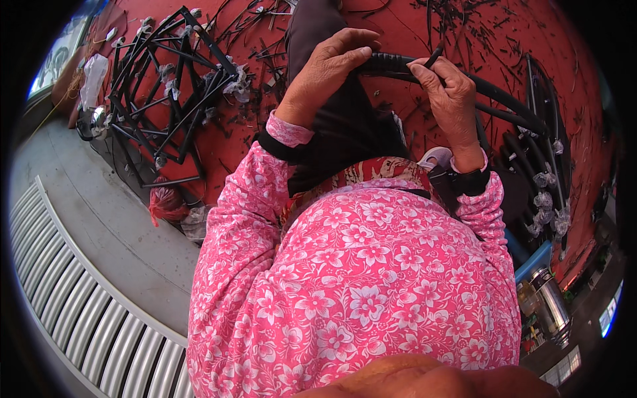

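Note:
Before my lap, a thick black hose point(507, 99) bends in a curve, with a ribbed stretch close to my left hand point(337, 61). That hand closes on the hose's near-left part, its thumb and fingers bent over it. My right hand point(448, 89) lies against the hose farther right, and its thumb and forefinger pinch a short thin black strip point(435, 56) that sticks up. Whether the strip is joined to the hose cannot be made out. The hose's end at my left hand is partly hidden by the fingers.
On the red floor point(259, 113) at the left lies a heap of bent black tubes point(162, 99) with plastic-wrapped ends. More black tubes point(537, 152) lie at the right. Black scraps point(491, 33) litter the far floor. A metal flask point(551, 305) stands near right; a slatted metal rack point(86, 298) is near left.

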A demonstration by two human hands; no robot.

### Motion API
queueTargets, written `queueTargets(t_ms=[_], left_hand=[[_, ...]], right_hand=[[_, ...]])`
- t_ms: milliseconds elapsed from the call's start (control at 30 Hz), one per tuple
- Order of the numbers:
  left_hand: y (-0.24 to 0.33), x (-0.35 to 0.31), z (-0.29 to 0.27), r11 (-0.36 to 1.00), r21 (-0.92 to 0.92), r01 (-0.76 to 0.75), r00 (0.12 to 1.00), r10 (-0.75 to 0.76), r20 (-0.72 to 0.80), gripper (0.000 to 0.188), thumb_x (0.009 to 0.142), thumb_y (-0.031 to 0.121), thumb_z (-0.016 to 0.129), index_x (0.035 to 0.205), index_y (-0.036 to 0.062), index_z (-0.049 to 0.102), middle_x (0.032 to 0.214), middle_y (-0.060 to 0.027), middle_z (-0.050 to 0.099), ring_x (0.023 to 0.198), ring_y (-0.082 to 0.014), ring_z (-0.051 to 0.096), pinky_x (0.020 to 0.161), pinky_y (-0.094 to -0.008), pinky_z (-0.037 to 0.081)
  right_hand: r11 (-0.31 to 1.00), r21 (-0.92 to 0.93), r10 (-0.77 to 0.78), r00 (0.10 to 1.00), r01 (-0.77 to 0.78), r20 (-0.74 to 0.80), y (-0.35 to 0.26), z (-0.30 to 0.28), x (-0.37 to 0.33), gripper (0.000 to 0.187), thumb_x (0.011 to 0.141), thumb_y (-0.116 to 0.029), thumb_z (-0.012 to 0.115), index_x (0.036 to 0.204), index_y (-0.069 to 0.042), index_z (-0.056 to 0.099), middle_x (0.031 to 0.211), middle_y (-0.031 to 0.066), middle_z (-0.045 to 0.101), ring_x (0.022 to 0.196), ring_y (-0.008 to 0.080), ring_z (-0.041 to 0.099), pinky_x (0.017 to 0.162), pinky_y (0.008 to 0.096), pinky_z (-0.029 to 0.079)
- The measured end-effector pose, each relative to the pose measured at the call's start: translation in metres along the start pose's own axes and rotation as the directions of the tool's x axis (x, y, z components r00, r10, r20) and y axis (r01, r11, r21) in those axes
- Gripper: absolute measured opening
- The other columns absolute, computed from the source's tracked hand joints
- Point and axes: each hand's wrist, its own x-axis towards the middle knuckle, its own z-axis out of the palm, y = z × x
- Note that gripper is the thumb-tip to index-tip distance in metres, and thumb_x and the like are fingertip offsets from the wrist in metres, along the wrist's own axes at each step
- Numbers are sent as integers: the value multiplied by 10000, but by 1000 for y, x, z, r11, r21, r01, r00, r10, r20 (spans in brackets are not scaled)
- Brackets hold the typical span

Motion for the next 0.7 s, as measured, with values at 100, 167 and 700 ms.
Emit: queueTargets(t_ms=[100, 167, 700], left_hand=[[-8, -5, 0, 1000, 10, 7, 1000, -7, 6, 351, 1017, 135, 640, 1341, 4, 610, 1244, -65, 666, 1142, -140, 622, 1005, -285, 498], [-11, -6, -2, 1000, -5, 29, 1000, -29, 8, 357, 1013, 108, 631, 1356, 14, 599, 1264, -68, 668, 1165, -142, 623, 1023, -292, 492], [-1, -9, 5, 996, -56, 68, 997, -66, 27, 349, 989, 94, 663, 1327, 21, 614, 1215, -36, 658, 1105, -108, 608, 948, -263, 498]], right_hand=[[991, -81, -107, 994, 106, -14, -2, 1, 2, 91, 875, -129, 773, 911, -51, 742, 874, 57, 730, 788, 234, 679, 744, 353, 528], [966, -170, -196, 981, 192, -6, -2, 3, 5, 81, 861, -125, 772, 905, -68, 736, 920, 38, 738, 853, 229, 679, 829, 365, 511], [910, -302, -265, 959, 283, 101, 8, 3, -1, 165, 793, -183, 839, 880, -109, 720, 1159, -17, 720, 1113, 222, 626, 988, 374, 441]])
